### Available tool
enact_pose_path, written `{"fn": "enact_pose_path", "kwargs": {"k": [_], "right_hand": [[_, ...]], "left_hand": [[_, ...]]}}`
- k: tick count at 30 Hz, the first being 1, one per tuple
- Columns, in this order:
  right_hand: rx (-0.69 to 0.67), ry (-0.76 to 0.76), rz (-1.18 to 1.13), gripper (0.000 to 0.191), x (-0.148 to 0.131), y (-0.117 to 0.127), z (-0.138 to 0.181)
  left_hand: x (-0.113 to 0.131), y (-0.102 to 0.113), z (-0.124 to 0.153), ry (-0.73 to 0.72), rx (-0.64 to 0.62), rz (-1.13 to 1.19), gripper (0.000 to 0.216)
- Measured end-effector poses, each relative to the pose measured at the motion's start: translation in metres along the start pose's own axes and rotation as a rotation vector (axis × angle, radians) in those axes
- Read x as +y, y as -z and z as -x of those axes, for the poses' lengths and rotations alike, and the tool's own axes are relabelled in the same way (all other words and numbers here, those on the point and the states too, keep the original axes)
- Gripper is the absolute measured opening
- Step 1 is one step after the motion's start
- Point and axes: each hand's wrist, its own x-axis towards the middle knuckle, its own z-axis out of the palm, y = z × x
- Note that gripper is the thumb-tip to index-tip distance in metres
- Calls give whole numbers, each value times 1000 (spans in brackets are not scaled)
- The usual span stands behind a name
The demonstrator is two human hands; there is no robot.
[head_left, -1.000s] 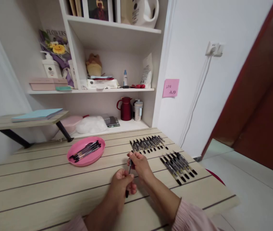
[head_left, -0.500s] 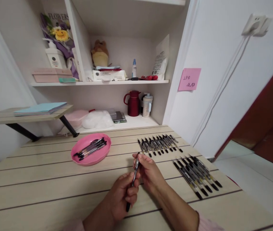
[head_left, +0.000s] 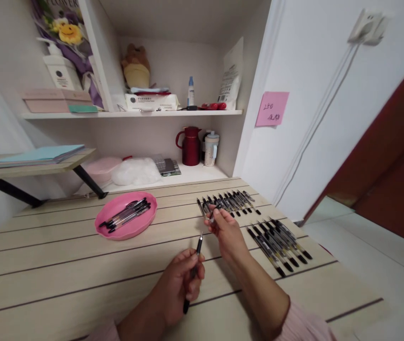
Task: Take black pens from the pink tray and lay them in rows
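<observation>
My left hand (head_left: 180,279) is closed round a black pen (head_left: 192,274), which points up and away with its bare tip showing. My right hand (head_left: 225,229) is a little farther out and pinches a small pen cap (head_left: 215,211) between its fingertips, just in front of a row of several caps and pen parts (head_left: 225,202) laid side by side. A second row of several black pens (head_left: 276,239) lies on the wooden table (head_left: 63,274) to the right of my right hand.
A pink plate (head_left: 116,229) holding several black pens sits at the left middle of the table. Behind it are white shelves with a red jug (head_left: 188,147), a white cup, a plastic bag and boxes. A pink note (head_left: 271,108) hangs on the wall.
My right hand has pulled away from the pen toward the far row, taking the cap off with it. The left hand keeps the pen. The camera has tipped down slightly.
</observation>
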Motion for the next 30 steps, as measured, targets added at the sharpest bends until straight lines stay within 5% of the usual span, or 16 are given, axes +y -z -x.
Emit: {"fn": "enact_pose_path", "kwargs": {"k": [6, 9, 12, 18, 30], "right_hand": [[-144, 213, 849, 25, -14, 23, 34], [-62, 321, 1420, 12, -23, 49, 53], [55, 330, 1761, 15, -26, 78, 59], [86, 409, 1939, 16, -22, 109, 61], [172, 319, 1970, 27, -25, 123, 76]], "left_hand": [[2, 1, -2, -15, 39, -26, 11], [1, 2, -3, -15, 22, -60, 10], [0, 3, -4, -20, 3, -85, 9], [1, 1, -3, -30, 3, -113, 10], [-1, 5, -6, -48, -51, -165, 12]]}}
